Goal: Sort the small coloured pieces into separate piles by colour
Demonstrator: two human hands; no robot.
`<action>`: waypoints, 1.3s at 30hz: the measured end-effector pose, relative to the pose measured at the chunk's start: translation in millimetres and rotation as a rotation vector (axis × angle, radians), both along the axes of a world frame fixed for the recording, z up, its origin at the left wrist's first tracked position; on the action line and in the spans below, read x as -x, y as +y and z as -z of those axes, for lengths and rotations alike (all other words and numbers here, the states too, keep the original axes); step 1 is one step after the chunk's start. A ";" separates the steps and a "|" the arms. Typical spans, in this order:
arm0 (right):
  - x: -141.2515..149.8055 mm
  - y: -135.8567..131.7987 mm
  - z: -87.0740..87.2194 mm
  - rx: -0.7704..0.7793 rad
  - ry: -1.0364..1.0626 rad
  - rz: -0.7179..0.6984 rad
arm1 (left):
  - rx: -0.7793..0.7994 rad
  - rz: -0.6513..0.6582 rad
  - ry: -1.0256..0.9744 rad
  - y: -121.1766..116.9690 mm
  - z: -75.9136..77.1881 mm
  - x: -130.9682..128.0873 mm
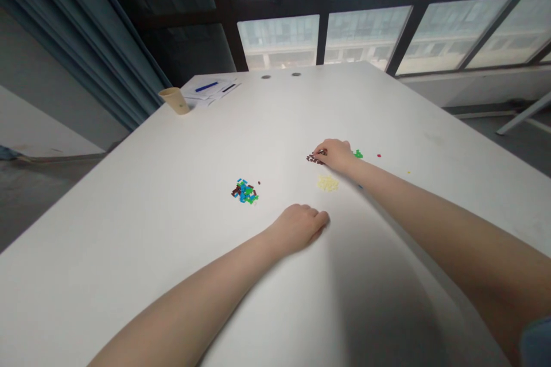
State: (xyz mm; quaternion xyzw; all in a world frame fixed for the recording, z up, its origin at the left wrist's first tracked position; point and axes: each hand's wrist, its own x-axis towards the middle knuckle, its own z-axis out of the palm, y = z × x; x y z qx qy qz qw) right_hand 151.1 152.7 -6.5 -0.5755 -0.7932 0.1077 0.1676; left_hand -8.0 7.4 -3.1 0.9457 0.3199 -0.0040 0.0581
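My right hand (334,153) reaches across the white table (172,229), its fingertips pinched together at a small heap of dark brown pieces (313,158). What the fingers hold, if anything, is too small to make out. A heap of pale yellow pieces (328,184) lies just in front of that wrist, and a few green pieces (358,154) show behind the hand. My left hand (301,225) rests on the table as a loose fist, nearer to me. A mixed heap of blue, green, brown and red pieces (245,191) lies to its left.
A single red piece (379,156) and a tiny yellow one (408,172) lie to the right. A tan paper cup (174,100) and papers with a blue pen (206,87) sit at the far left corner. Windows run behind the table, a curtain hangs at the left.
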 end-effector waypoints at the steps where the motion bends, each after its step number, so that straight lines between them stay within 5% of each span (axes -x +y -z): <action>1: -0.1 0.6 0.5 -0.005 0.000 0.002 | -0.002 0.004 -0.006 0.0 0.1 0.0; 7: -6.2 -0.8 -13.2 -0.071 0.031 0.035 | -0.056 -0.070 0.026 -0.3 -6.9 -0.2; 12: -17.6 -41.9 -34.4 -0.154 0.127 -0.017 | -0.312 -0.715 0.137 13.6 -21.0 18.0; 16: -18.7 -111.6 -24.2 -0.154 0.212 -0.253 | -0.267 -0.922 0.204 33.4 -18.2 41.3; 22: -7.7 -180.5 10.3 -0.175 0.140 -0.536 | -0.174 -0.892 0.239 44.9 -8.3 51.9; 33: -14.1 -170.6 12.8 -0.125 0.180 -0.639 | -0.175 -0.760 0.209 34.5 -6.5 41.7; 39: -15.9 -170.2 11.6 -0.086 0.252 -0.629 | -0.131 -0.681 -0.037 33.7 -1.8 39.6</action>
